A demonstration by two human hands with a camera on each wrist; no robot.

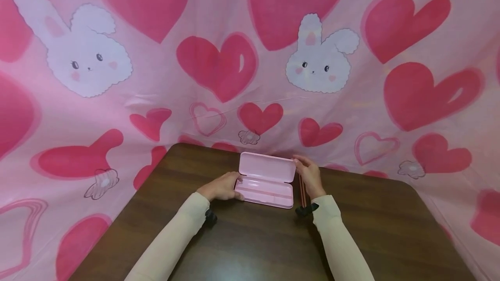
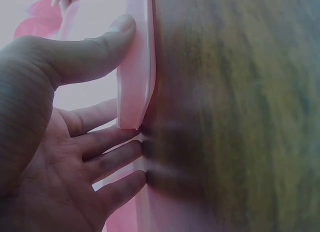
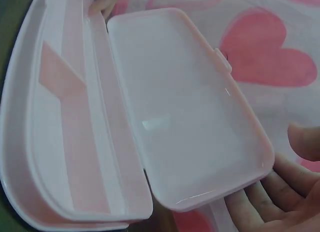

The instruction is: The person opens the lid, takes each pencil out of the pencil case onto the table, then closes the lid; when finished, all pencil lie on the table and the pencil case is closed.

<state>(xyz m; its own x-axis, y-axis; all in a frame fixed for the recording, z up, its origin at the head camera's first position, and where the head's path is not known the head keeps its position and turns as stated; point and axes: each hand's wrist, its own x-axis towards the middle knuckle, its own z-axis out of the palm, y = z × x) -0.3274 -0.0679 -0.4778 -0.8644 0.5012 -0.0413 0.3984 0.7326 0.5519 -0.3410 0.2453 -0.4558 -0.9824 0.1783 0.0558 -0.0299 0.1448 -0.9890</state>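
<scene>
A pink pencil case [image 1: 265,205] lies on the table with its lid [image 1: 267,166] raised at the back. Inside, the right wrist view shows long compartments and a small slanted divider [image 3: 61,71]. My left hand [image 1: 223,187] grips the left end of the case. Its thumb [image 2: 102,52] lies on the side wall, and the other fingers reach around the end, close to the tabletop. At the lid's right edge, my right hand [image 1: 310,179] touches it with fairly straight fingers [image 3: 280,192], the thumb held apart.
Thin reddish-brown sticks [image 1: 302,192] lie to the right of the case, partly under my right hand. The dark wooden table [image 1: 242,246] ends at a pink cloth [image 1: 218,120] with hearts and rabbits hanging behind it. Each wrist wears a black strap.
</scene>
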